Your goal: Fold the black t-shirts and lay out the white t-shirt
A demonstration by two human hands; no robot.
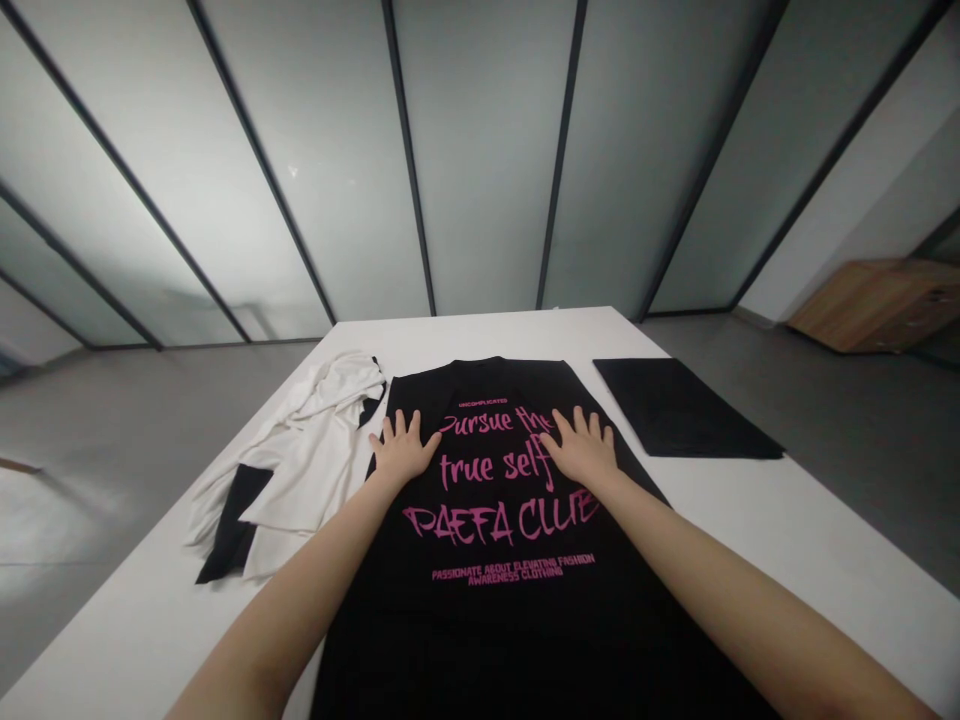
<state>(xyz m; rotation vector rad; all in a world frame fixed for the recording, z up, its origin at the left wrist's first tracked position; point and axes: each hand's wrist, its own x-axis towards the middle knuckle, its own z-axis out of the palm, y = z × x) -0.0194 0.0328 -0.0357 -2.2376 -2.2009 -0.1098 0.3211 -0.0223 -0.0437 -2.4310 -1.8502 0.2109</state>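
Observation:
A black T-shirt (487, 630) with pink lettering lies spread flat in front of me, its neck end toward the far side. My left hand (405, 450) rests on its upper left part with the fingers spread. On the upper right part, my right hand (585, 450) lies flat, fingers apart, covering the ends of some printed words. Neither hand grips the cloth. The shirt's near end runs out of the bottom of the view.
The white table (120, 640) carries a loose heap of white clothing (307, 450) with black pieces on the left. Folded black cloth (675, 405) lies flat on the right. Frosted glass panels (480, 150) stand behind the table, and a wooden cabinet (877, 305) is at the far right.

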